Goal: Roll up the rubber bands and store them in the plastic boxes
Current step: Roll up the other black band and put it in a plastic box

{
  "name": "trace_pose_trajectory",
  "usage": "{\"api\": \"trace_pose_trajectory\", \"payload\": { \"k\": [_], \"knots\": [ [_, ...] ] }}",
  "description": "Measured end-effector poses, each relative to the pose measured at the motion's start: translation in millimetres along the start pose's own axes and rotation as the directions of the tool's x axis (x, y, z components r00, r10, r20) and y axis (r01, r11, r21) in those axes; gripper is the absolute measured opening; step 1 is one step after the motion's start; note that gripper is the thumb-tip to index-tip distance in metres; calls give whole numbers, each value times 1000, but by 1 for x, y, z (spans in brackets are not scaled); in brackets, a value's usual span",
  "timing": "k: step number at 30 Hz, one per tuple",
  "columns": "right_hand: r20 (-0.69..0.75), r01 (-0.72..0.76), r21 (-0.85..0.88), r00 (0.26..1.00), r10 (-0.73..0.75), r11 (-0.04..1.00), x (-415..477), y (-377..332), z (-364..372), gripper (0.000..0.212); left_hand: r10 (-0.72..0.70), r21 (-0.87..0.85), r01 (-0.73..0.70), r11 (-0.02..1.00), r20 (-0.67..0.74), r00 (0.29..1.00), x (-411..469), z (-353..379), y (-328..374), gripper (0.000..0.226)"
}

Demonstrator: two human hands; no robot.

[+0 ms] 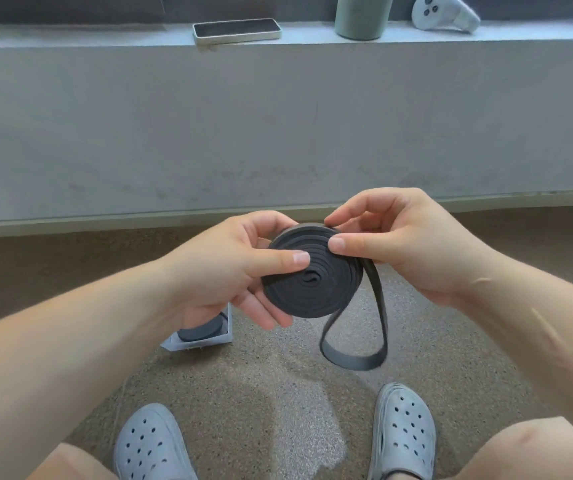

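A black rubber band (312, 278) is wound into a flat coil held in front of me, with a loose loop hanging down from its right side to about knee height. My left hand (233, 271) grips the coil, thumb on its face and fingers beneath it. My right hand (392, 244) pinches the coil's upper right edge where the loose strip leaves it. A clear plastic box (208, 336) stands on the floor under my left hand, partly hidden, with another rolled black band inside it.
A low grey wall with a ledge runs across the back; a phone (236, 29), a green cup (363, 15) and a white controller (444, 12) sit on the ledge. My two feet in grey clogs (150, 445) rest on the speckled floor below.
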State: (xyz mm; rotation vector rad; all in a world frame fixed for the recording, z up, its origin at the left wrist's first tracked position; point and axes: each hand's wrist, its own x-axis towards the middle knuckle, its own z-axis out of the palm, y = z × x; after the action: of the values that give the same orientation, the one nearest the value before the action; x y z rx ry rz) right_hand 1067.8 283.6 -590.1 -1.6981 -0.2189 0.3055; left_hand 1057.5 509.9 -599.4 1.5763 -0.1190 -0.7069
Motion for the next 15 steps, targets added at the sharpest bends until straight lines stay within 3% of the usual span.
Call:
{"api": "trace_pose_trajectory", "payload": {
  "k": [11, 15],
  "knots": [
    [-41, 21, -28, 999, -22, 999, 3, 5, -2, 15, -4, -98, -3, 995, -79, 997, 4, 10, -3, 23],
    [-80, 23, -3, 996, -24, 1000, 4, 4, -4, 12, 94, -27, -95, 995, -34, 995, 3, 12, -4, 43]
  ]
}}
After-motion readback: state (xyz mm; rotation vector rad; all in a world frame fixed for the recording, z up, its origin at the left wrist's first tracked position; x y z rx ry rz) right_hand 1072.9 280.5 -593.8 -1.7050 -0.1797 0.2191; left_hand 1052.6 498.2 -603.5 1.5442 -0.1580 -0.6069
